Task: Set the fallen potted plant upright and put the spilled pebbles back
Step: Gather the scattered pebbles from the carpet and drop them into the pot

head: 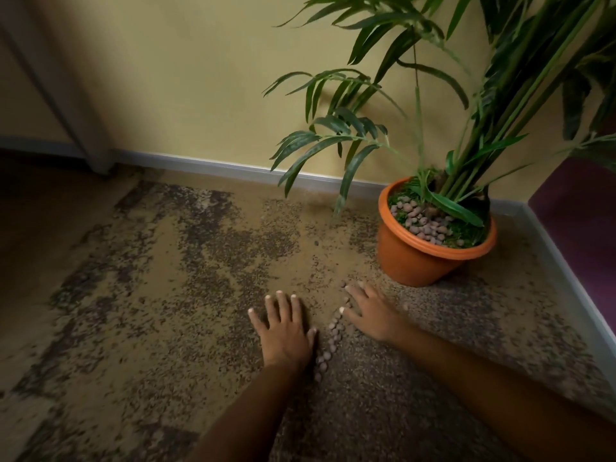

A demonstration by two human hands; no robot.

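Observation:
The orange plastic pot (413, 258) stands upright in the room's corner, with a tall green palm-like plant (473, 155) rising from it. Brownish pebbles (420, 221) lie on the soil inside the pot. A narrow row of spilled pebbles (331, 338) lies on the carpet between my hands. My left hand (283, 331) rests flat on the carpet, palm down, fingers apart, just left of that row. My right hand (370, 311) lies flat too, fingers spread, touching the row's upper end from the right. Neither hand holds anything.
The floor is a mottled tan and brown carpet (186, 261). A yellow wall with a grey skirting board (233, 168) runs behind. A purple surface (583, 235) closes the right side. A grey frame post (66, 95) stands at the far left.

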